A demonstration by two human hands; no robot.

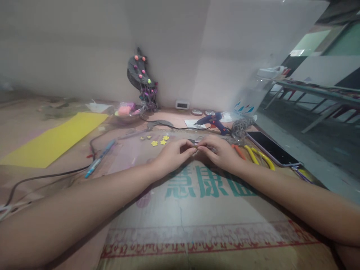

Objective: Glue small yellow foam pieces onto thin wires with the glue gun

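Observation:
My left hand (pixel 179 152) and my right hand (pixel 218 150) meet over the middle of the table, thumbs and forefingers pinched with the tips together. Whatever sits between the fingertips is tiny and mostly hidden; I cannot make out what it is. Left of my left hand lie several small yellow flower shapes (pixel 154 143), apart from it. Beside my right hand are tools with orange handles (pixel 239 151) and yellow handles (pixel 258 154), partly covered by the hand.
Behind the hands lies a blue glue gun (pixel 212 120) with a cord, near grey yarn (pixel 241 125). A phone (pixel 271 147) rests at right. To the left are a blue marker (pixel 99 158) and yellow sheet (pixel 56 140). A dark crescent ornament (pixel 137 73) stands against the wall.

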